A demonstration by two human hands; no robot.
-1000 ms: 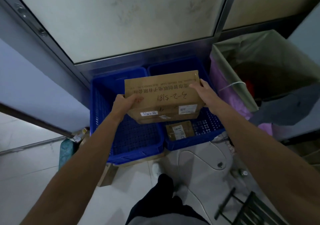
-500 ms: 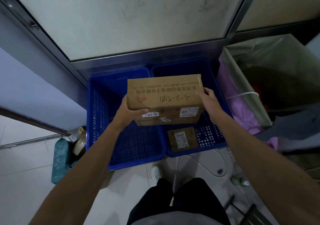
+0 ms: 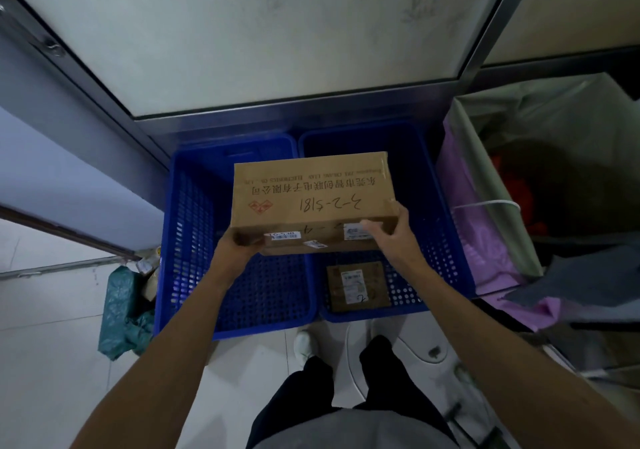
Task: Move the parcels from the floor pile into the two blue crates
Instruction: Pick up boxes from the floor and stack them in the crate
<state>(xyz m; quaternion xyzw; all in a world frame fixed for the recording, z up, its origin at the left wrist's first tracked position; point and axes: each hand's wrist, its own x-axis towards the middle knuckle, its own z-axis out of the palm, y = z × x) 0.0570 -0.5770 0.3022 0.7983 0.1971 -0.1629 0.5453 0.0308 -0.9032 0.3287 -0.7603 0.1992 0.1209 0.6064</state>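
Observation:
I hold a large brown cardboard box [image 3: 311, 196] with printed text and handwritten numbers above the two blue crates. My left hand [image 3: 239, 242] grips its near left corner and my right hand [image 3: 388, 232] grips its near right edge. The box hangs over the divide between the left blue crate [image 3: 188, 241] and the right blue crate [image 3: 446, 241]. A small brown parcel [image 3: 358, 286] with a white label lies flat in the right crate near its front wall. The left crate's visible floor holds nothing.
A frosted glass panel in a metal frame stands right behind the crates. A green wrapped parcel [image 3: 121, 313] lies on the floor tiles left of the left crate. A bin with a purple and grey bag [image 3: 485, 241] stands to the right. My legs and shoe are below.
The box has come lower and nearer to me over the crates. My hands have slid toward its near bottom edge. The view has shifted slightly.

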